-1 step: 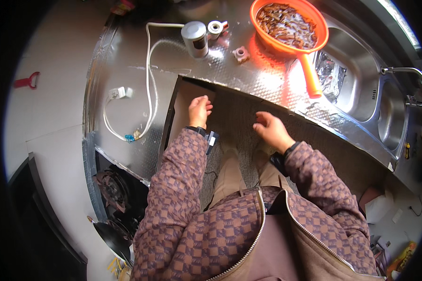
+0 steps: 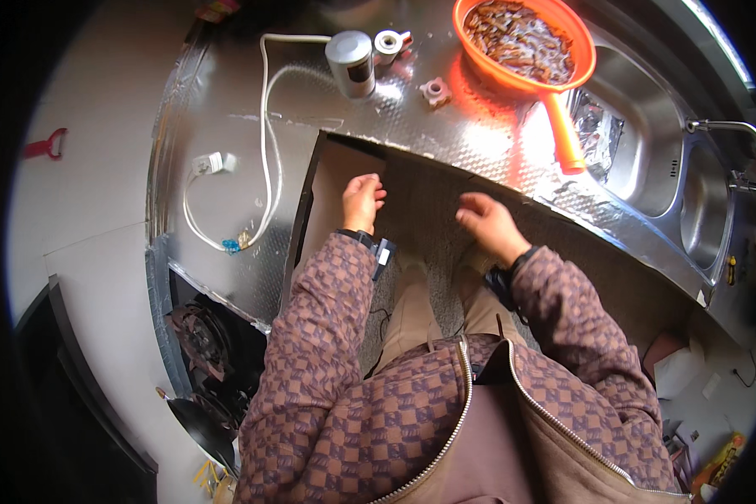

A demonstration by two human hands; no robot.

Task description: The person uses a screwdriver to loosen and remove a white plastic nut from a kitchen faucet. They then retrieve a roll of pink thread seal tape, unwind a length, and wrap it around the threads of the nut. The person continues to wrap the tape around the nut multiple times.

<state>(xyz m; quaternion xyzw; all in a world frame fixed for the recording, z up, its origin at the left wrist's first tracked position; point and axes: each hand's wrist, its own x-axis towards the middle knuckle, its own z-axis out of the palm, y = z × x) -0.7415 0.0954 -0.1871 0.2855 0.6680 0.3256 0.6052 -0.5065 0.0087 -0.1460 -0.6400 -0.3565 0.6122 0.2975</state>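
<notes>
My left hand [image 2: 363, 202] hangs in the air near the inner corner of the steel counter, fingers loosely curled and apart, holding nothing. My right hand [image 2: 487, 220] is raised beside it under the counter's front edge, thumb apart from bent fingers, also empty. Above them on the dimpled steel counter [image 2: 227, 92] stand a silver cylinder [image 2: 349, 67] with a pale hose, a small white-and-red fitting [image 2: 388, 46], a small knob-like piece [image 2: 436, 91] and an orange long-handled scoop [image 2: 567, 139] full of brown, wet bits.
A steel double sink [image 2: 647, 143] with a faucet [image 2: 731, 126] is at the right. A white plug [image 2: 208, 163] on a looped cord lies on the left counter section. A burner [image 2: 202, 336] and a black wok [image 2: 200, 428] are at lower left, and a red handle [image 2: 46, 144] is at far left.
My right hand has shifted slightly upward and my left hand a little rightward. The view of the counter has moved very slightly.
</notes>
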